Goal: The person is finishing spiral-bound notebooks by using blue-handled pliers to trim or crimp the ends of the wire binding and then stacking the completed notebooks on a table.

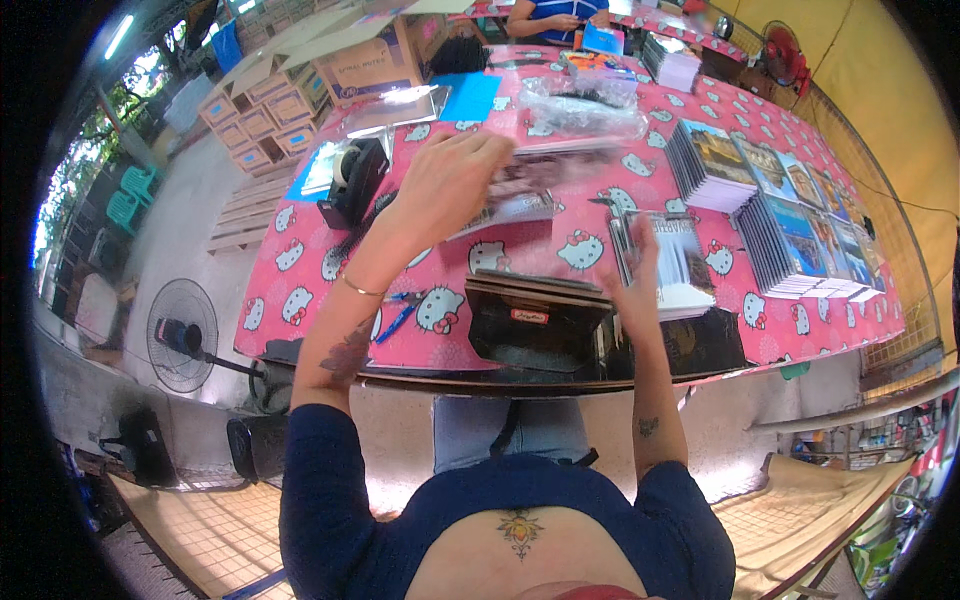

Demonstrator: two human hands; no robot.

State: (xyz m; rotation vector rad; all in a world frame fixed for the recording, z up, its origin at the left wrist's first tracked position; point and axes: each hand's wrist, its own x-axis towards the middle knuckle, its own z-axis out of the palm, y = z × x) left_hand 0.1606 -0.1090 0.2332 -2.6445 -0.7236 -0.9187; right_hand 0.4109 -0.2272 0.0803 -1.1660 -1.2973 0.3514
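Note:
My left hand (455, 180) reaches over the table, its fingers closed at the left edge of a notebook (565, 165) smeared by motion. Beneath it, another notebook (520, 208) lies on the tablecloth. My right hand (635, 285) is raised with fingers apart, beside a small stack of notebooks (682, 255) with a waterfall-like cover; whether it touches them I cannot tell. Between my forearms stands a black box-like holder (540, 325) with a small red label. A blue-handled tool (400, 318) lies next to my left forearm.
A black tape dispenser (355, 182) stands at the left. Stacks of notebooks (800, 240) fill the right side. Clear plastic wrap (585, 108) lies farther back, with cartons (370, 65) at the far left. Across the table, a person in blue (557, 20) handles something. A fan (182, 335) stands left.

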